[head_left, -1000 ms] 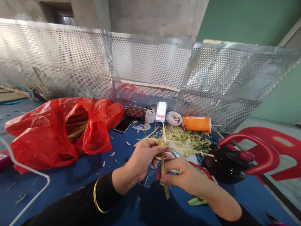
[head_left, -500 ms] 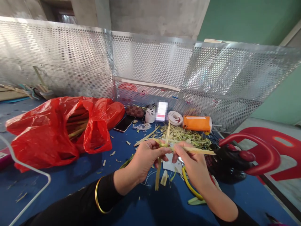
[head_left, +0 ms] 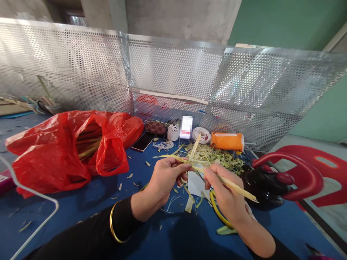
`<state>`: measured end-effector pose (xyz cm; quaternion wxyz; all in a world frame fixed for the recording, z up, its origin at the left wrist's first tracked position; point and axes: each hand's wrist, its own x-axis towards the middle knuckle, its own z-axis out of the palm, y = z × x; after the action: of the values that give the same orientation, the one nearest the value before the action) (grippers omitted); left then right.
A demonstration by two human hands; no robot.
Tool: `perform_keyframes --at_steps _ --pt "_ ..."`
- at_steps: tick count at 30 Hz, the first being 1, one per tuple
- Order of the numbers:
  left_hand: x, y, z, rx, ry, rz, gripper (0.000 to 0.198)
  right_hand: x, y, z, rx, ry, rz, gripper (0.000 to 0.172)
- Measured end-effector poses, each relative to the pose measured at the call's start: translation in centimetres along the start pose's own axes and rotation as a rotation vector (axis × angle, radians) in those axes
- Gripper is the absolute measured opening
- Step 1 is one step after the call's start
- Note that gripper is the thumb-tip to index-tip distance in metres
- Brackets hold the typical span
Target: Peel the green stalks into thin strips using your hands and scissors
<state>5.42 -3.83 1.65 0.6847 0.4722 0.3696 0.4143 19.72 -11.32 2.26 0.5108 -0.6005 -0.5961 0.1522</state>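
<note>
My left hand [head_left: 158,182] pinches the crossing of several pale yellow-green dried leaf strips [head_left: 194,148] between thumb and fingers. One strip end points up and another reaches out to the left. My right hand [head_left: 227,196] is closed around a long pale leaf strip [head_left: 240,189], which runs from the crossing past the fingers to the right. A thin dark line shows beside the right fingertips; I cannot make out what it is. Beneath the hands lie a white sheet [head_left: 195,185] and a loose leaf piece [head_left: 189,205]. A yellow curved handle [head_left: 217,211] is partly hidden by my right wrist.
A red plastic bag [head_left: 54,144] with dried stalks lies left. Behind are a phone [head_left: 143,141], white thread [head_left: 165,145], a tape roll [head_left: 202,135], an orange packet [head_left: 227,141] and a shredded leaf heap [head_left: 217,156]. A black kettle [head_left: 261,187] stands right; a perforated metal screen [head_left: 173,65] borders the table.
The strip in my right hand has swung so its free end points lower right. The upright strip leans more to the right, and the strip hanging below the left hand has shifted.
</note>
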Motion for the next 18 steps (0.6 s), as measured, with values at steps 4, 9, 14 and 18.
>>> perform_keyframes --at_steps 4,9,14,18 --pt "0.3 0.2 -0.3 -0.022 -0.027 -0.042 0.015 1.6 0.8 -1.6 0.110 -0.199 0.088 0.036" --pt "-0.1 1.0 -0.2 -0.018 -0.141 -0.115 0.016 4.0 2.7 -4.3 0.563 -0.119 0.437 0.069" --pt "-0.6 0.6 0.1 0.005 -0.258 -0.188 0.027 3.2 3.1 -2.2 0.598 -0.267 0.572 0.039" --pt "-0.7 -0.5 0.3 0.091 -0.269 -0.196 0.029 2.2 2.8 -0.5 0.551 -0.234 0.456 0.030"
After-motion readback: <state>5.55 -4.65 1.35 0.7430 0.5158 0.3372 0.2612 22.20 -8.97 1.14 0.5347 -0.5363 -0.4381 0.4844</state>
